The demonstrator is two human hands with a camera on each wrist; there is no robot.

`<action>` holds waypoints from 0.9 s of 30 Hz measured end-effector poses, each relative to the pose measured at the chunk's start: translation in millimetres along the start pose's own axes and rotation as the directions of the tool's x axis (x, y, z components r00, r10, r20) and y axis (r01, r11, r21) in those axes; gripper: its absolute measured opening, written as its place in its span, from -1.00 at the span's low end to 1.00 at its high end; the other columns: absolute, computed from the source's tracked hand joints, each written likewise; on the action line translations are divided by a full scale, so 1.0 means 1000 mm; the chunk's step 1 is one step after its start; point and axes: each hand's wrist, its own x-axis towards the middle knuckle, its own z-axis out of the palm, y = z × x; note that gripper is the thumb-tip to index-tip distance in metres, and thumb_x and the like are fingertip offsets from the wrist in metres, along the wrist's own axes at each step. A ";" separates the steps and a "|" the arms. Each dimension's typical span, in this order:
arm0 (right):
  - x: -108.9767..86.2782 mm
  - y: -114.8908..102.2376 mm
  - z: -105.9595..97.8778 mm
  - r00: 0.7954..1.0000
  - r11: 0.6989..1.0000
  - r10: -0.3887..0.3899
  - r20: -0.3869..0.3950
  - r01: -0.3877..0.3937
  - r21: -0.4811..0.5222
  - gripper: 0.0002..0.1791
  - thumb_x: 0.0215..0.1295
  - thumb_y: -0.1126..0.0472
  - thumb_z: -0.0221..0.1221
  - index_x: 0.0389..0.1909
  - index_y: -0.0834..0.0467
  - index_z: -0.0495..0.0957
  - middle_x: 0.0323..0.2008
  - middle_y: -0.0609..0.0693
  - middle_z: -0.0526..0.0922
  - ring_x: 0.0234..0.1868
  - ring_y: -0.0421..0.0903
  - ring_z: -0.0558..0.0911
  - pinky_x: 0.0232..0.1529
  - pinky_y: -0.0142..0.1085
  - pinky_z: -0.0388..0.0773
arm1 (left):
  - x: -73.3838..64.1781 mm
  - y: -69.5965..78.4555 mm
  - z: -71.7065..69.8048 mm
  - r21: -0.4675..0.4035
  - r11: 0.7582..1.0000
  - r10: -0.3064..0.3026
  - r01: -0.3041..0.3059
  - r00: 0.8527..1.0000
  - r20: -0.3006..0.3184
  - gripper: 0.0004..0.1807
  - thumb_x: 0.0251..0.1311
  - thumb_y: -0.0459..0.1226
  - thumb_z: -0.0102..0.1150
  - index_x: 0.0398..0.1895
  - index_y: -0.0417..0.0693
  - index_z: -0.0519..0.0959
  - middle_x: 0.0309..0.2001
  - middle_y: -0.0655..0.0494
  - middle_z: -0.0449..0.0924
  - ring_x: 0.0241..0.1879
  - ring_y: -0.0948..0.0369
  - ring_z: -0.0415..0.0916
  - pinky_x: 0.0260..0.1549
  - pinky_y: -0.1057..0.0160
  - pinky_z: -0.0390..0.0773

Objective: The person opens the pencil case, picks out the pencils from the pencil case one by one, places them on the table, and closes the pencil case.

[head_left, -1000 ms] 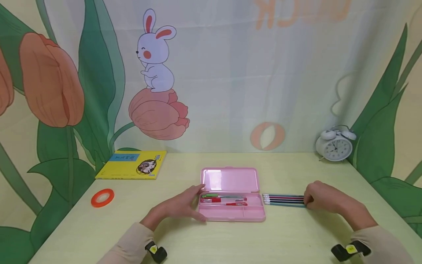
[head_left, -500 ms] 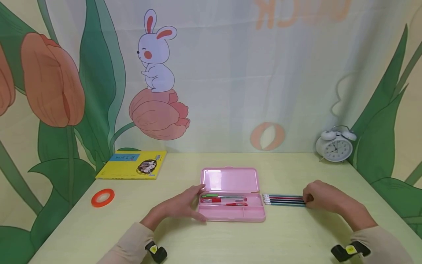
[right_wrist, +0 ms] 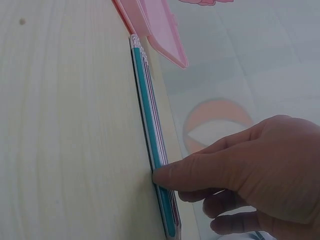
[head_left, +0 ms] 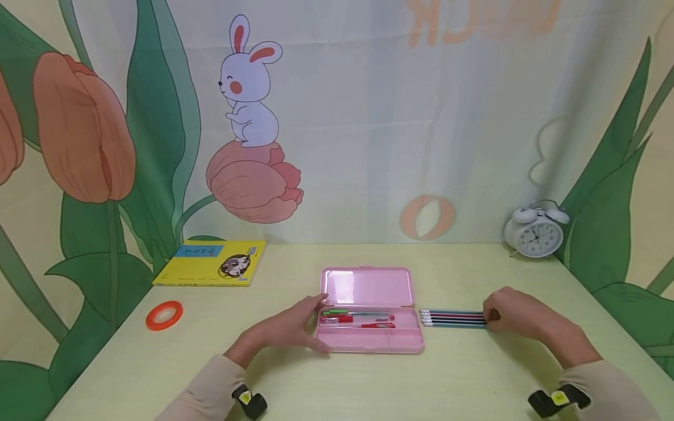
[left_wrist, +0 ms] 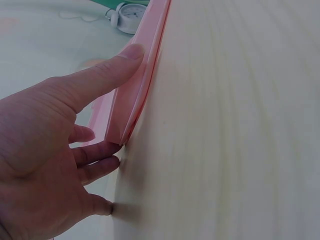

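Note:
An open pink pencil case (head_left: 363, 342) lies on the table, its lid (head_left: 384, 286) tipped back. Inside its rear compartment are a green-capped pen (head_left: 334, 312) and red pens (head_left: 378, 325). My left hand (head_left: 289, 324) holds the case's left end, thumb (left_wrist: 131, 54) against the front wall and fingers around the end and back. To the right of the case, several pencils (head_left: 453, 319) lie side by side in a row, white-banded ends toward the case. My right hand (head_left: 516, 314) pinches their right end, its thumb (right_wrist: 172, 176) on the nearest, teal pencil. The remaining pencil ends are hidden under the hand.
A yellow book (head_left: 207, 272) lies at the table's back left, with an orange ring-shaped roll (head_left: 164, 316) in front of it. The white alarm clock (head_left: 537, 234) stands at the back right. Behind the table hangs a printed curtain (head_left: 358, 146).
My right hand has shifted very slightly left along the pencils. The left hand and the pencil case have stayed in place.

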 end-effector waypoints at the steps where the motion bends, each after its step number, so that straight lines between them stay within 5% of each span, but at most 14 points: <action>1: 0.000 0.000 0.000 1.000 1.000 0.002 0.000 -0.002 0.000 -0.79 0.08 0.36 0.42 -0.54 0.03 0.61 -0.56 -0.22 0.47 -0.50 -0.25 0.39 -0.49 -0.36 0.44 | 0.000 0.000 0.000 0.000 1.000 0.000 0.000 1.000 0.000 0.30 -0.05 0.07 0.55 0.58 -0.25 -0.09 0.51 -0.17 0.07 0.50 -0.02 0.03 0.45 -0.02 0.11; 13: 0.002 -0.006 -0.004 0.998 0.997 -0.041 -0.052 0.044 0.063 -0.87 0.17 0.23 0.40 -0.49 -0.02 0.65 -0.55 -0.28 0.50 -0.50 -0.31 0.40 -0.49 -0.39 0.44 | 0.002 0.005 -0.005 -0.011 1.000 -0.017 0.017 1.000 0.009 0.29 -0.05 0.09 0.55 0.59 -0.18 -0.08 0.51 -0.11 0.10 0.50 0.01 0.03 0.45 -0.03 0.10; 20: 0.012 -0.032 -0.007 0.969 0.988 -0.131 -0.210 0.146 0.058 -0.89 0.22 0.11 0.40 -0.38 0.04 0.69 -0.47 -0.28 0.52 -0.45 -0.31 0.45 -0.46 -0.39 0.50 | 0.001 0.003 -0.015 -0.025 0.995 -0.095 0.094 0.995 -0.042 0.24 -0.08 0.11 0.55 0.59 -0.05 0.01 0.39 -0.03 0.29 0.38 0.01 0.23 0.36 -0.09 0.29; 24: 0.027 -0.058 0.002 0.950 0.985 -0.167 -0.264 0.174 0.004 -0.49 0.16 -0.19 0.39 -0.11 0.15 0.67 -0.36 -0.17 0.62 -0.32 -0.17 0.59 -0.17 -0.18 0.61 | -0.001 0.000 -0.013 -0.069 0.990 -0.130 0.125 0.989 -0.076 0.26 -0.10 0.09 0.58 0.58 -0.10 0.01 0.38 -0.09 0.30 0.36 -0.05 0.25 0.33 -0.14 0.33; 27: 0.037 -0.075 0.009 0.953 0.986 -0.159 -0.257 0.167 0.009 -0.01 0.03 -0.41 0.35 0.25 0.28 0.47 -0.19 -0.02 0.70 -0.16 0.00 0.66 0.15 0.10 0.46 | 0.000 -0.002 -0.009 -0.096 0.989 -0.117 0.109 0.990 -0.080 0.31 -0.12 0.06 0.60 0.59 -0.15 -0.05 0.39 -0.14 0.30 0.38 -0.09 0.22 0.36 -0.16 0.27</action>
